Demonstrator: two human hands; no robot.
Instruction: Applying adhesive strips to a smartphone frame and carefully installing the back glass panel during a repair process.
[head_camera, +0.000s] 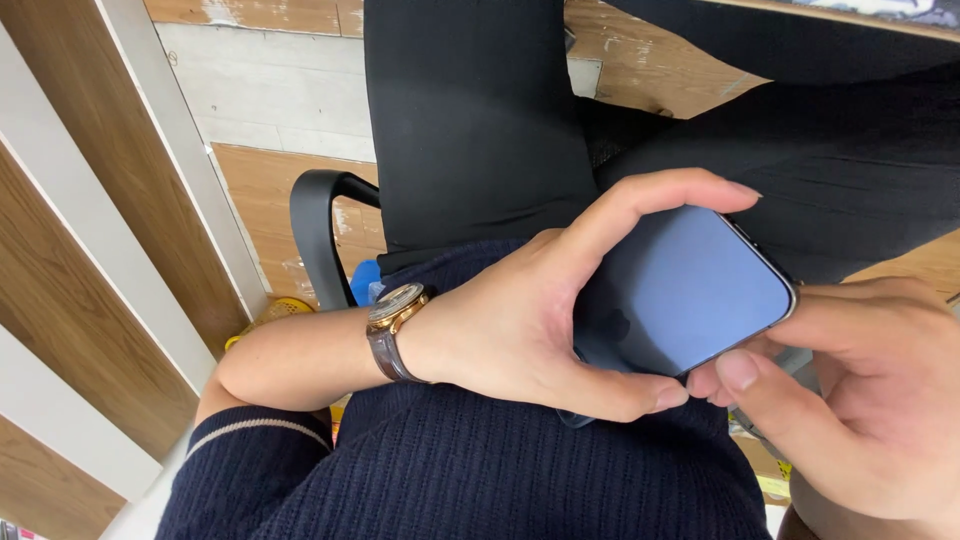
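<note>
Your left hand (520, 320) has a firm grip round the dark rounded-corner glass-fronted smartphone (690, 290), right hand (860, 400) pinching its lower corner. Keep that thumb below steady so it won't slip.

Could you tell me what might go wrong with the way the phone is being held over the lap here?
The phone is pinched only at its edges by the left hand, with the right hand touching one corner, so it could slip onto the lap or floor. Fingertips near the dark screen may smudge it.
</note>
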